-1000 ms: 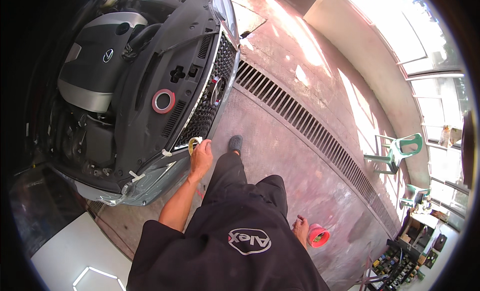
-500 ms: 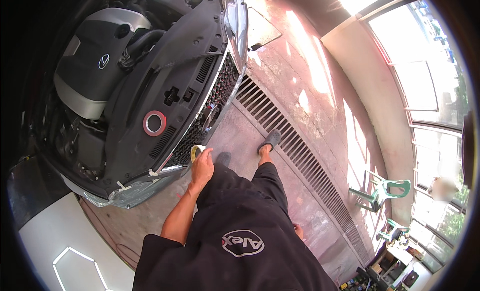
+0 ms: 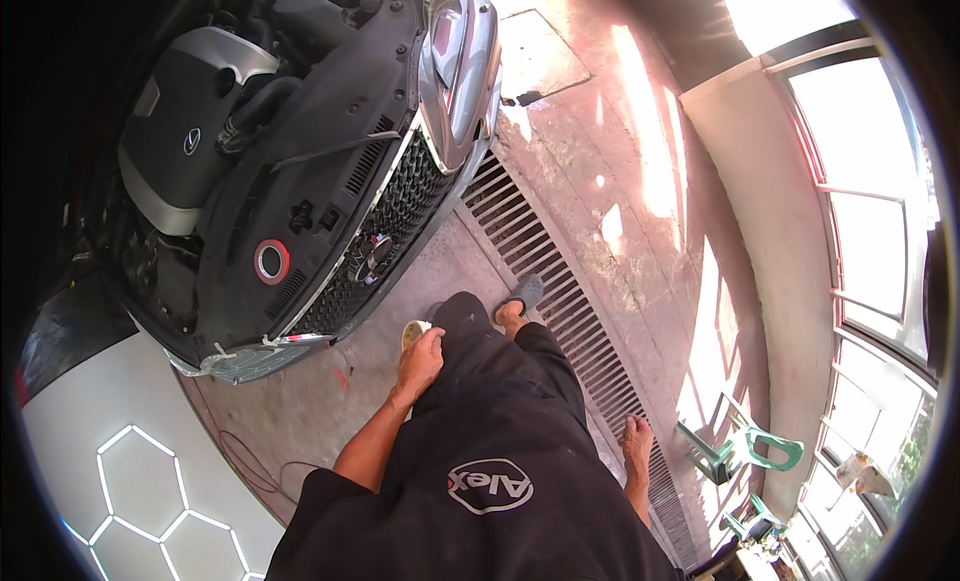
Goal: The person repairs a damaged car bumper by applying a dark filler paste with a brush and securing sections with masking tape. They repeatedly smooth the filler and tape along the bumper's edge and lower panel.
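Observation:
My left hand (image 3: 421, 363) is closed around a roll of pale yellowish masking tape (image 3: 413, 334), held low in front of my left thigh. Beside the body, over the floor grate, hangs my right hand (image 3: 637, 442); its fingers are loosely bent and nothing shows in them. To the left stands a grey car with its hood up, its black engine cover (image 3: 190, 121) in sight. A red-rimmed roll of tape (image 3: 271, 262) lies on the black plastic panel (image 3: 300, 181) behind the grille (image 3: 405, 186). Bits of pale tape (image 3: 225, 351) cling near the headlight.
A long metal drain grate (image 3: 545, 256) crosses the concrete floor, with my sandalled foot (image 3: 520, 296) at its edge. Green plastic chairs (image 3: 765, 449) stand by the windowed wall at right. A hose (image 3: 250, 461) lies near a glossy panel reflecting hexagonal lights (image 3: 140, 481).
My legs have shifted in a step, and the view has moved relative to the car. The left hand, still holding the tape, is farther from the grille. My right hand has swung forward into fuller view.

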Demonstrator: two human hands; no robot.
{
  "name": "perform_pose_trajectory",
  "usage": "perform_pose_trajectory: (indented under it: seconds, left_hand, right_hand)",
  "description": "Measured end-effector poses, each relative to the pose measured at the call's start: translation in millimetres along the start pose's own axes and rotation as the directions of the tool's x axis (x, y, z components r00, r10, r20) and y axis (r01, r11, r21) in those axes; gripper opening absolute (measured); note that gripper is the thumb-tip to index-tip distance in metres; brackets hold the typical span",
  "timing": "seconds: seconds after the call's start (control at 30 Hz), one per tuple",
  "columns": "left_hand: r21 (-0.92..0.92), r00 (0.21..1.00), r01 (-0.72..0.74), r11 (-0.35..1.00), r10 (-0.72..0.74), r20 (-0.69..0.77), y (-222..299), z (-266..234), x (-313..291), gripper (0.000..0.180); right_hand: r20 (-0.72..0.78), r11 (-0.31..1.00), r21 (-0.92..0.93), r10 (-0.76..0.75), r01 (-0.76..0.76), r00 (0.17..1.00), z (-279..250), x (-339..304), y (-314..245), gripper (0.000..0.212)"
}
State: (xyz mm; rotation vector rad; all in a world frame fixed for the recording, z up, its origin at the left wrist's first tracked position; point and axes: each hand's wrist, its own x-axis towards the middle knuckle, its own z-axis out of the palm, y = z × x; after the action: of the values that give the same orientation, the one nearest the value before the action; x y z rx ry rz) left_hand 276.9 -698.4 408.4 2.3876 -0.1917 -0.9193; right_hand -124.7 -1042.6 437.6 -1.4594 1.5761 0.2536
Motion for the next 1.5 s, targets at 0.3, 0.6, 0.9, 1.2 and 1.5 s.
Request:
perform_pose_trajectory:
  seconds: [0.3, 0.6, 0.9, 1.2, 1.5]
  left_hand:
    - [-0.08, 0.994, -0.021, 0.997, 0.013, -0.106, 71, 23, 29, 0.025]
    - [-0.215, 0.982, 0.009, 0.977, -0.05, -0.184, 87, 43, 102, 0.024]
    - [-0.337, 0.939, 0.142, 0.931, -0.235, -0.251, 110, 25, 152, 0.024]
    - [-0.569, 0.795, 0.312, 0.761, -0.537, -0.283, 138, 49, 164, 0.025]
    - [-0.661, 0.432, 0.332, 0.673, -0.731, -0.528, 198, 81, 209, 0.021]
  right_hand:
    - [0.001, 0.901, -0.357, -0.263, 0.246, 0.965, -46, 90, -141, 0.04]
    - [0.118, 0.843, -0.444, -0.279, 0.302, 0.953, -20, 144, -264, 0.043]
    - [0.198, 0.784, -0.563, -0.181, 0.263, 0.963, -11, 213, -364, 0.04]
    - [0.444, 0.507, -0.622, -0.399, 0.596, 0.802, 30, 284, -549, 0.04]
    - [0.808, 0.073, -0.48, -0.351, 0.874, 0.473, 167, 365, -739, 0.028]
